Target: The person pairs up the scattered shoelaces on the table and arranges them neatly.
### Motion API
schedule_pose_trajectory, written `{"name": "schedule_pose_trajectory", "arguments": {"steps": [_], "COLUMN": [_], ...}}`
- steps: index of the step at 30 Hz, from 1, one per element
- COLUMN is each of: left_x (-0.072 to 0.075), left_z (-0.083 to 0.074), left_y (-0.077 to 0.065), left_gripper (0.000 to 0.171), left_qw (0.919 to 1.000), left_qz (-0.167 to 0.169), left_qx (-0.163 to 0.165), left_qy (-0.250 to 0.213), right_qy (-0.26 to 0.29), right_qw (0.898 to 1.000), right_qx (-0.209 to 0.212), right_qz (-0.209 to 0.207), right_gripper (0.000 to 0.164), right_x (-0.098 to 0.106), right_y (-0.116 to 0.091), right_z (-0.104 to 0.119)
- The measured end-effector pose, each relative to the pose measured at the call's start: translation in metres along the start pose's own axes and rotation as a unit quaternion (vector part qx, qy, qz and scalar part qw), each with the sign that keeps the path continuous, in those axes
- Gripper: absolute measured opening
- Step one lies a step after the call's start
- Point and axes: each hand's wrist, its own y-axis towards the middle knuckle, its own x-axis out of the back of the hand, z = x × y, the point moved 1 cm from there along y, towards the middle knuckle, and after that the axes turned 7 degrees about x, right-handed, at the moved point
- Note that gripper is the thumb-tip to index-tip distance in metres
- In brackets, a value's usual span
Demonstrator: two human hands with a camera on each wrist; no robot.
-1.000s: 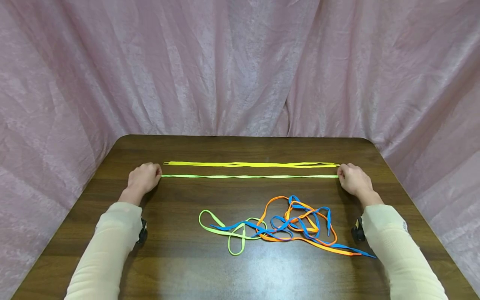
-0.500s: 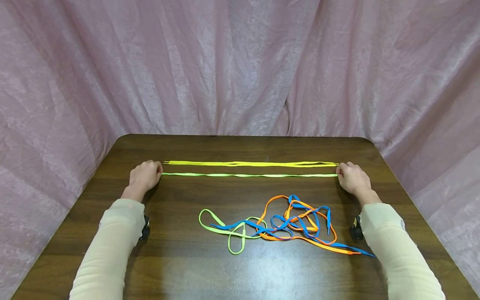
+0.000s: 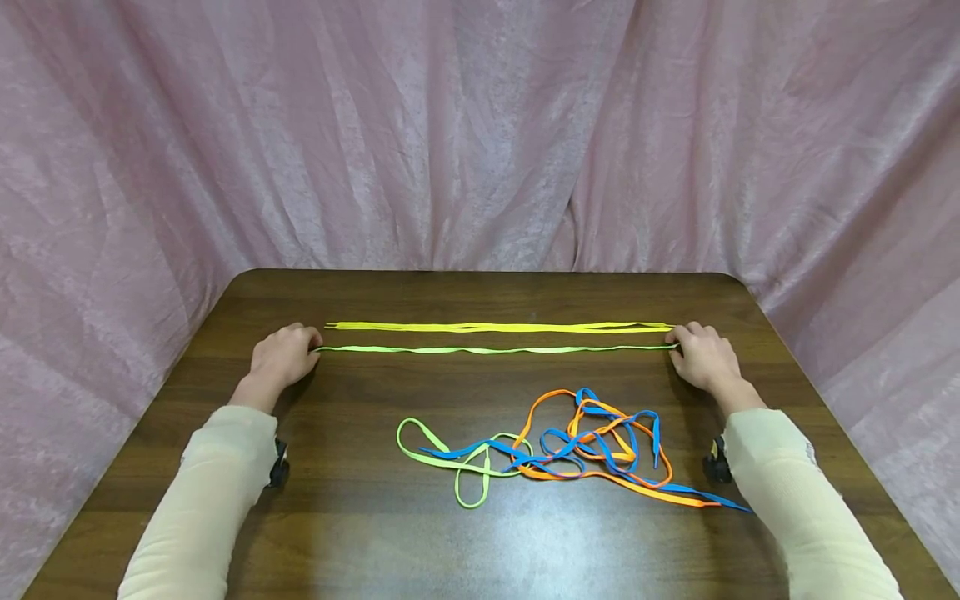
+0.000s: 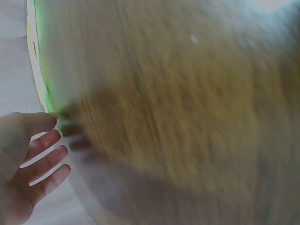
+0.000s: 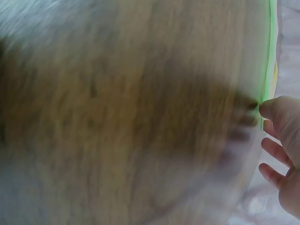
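A light green shoelace point(image 3: 480, 350) is stretched across the brown table, slightly wavy. At its left end is my left hand point(image 3: 283, 357), the lace's end between thumb and fingertips that stand slightly apart. My right hand point(image 3: 703, 358) is at the other end, its thumb and forefinger parted around the lace tip. In both wrist views the fingers are spread loosely, with the thumb point(image 4: 44, 122) of the left and the thumb point(image 5: 272, 108) of the right by the lace. Just beyond lies a straight bundle of yellow shoelaces point(image 3: 495, 328), its right end near my right fingers.
Nearer to me lies a loose tangle of blue shoelace point(image 3: 470, 450), orange shoelace point(image 3: 540, 404) and another green shoelace point(image 3: 420, 462). The wooden table point(image 3: 360, 542) has rounded far corners. A pink curtain point(image 3: 480, 142) hangs behind it.
Both hands have loosened their pinch on the green lace's ends, and the lace lies slacker. The left hand has shifted slightly left. The yellow bundle and the tangle stay as they were.
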Motion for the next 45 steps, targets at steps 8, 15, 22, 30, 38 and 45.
{"name": "schedule_pose_trajectory", "arguments": {"steps": [8,15,22,30,38,45], "left_x": [0.008,0.012,0.012,0.011,0.005,-0.001], "left_z": [-0.009,-0.032,-0.054,-0.08,-0.106,-0.128], "left_y": [-0.013,-0.023,-0.034,-0.047,-0.058,-0.068], "left_gripper": [0.02,0.023,0.021,0.027,0.028,0.029], "left_qw": [0.9996,0.997,0.9897,0.9772,0.962,0.9467], "left_qz": [-0.005,0.003,-0.002,-0.02,-0.031,-0.025], "left_qx": [-0.029,-0.077,-0.142,-0.21,-0.27,-0.318], "left_qy": [0.0,0.01,0.013,0.023,0.032,0.048], "right_qy": [-0.006,0.001,-0.009,-0.017,-0.016,-0.008], "right_qw": [1.0,0.998,0.994,0.985,0.975,0.967], "right_qx": [0.02,0.062,0.101,0.164,0.218,0.251], "right_qz": [-0.017,-0.028,-0.038,-0.046,-0.048,-0.037], "right_gripper": [0.022,0.022,0.024,0.029,0.028,0.029], "right_x": [0.003,0.007,0.009,0.011,0.009,0.004], "right_y": [-0.003,-0.001,0.0,0.0,0.0,-0.001], "right_z": [0.006,0.025,0.044,0.072,0.1,0.126]}}
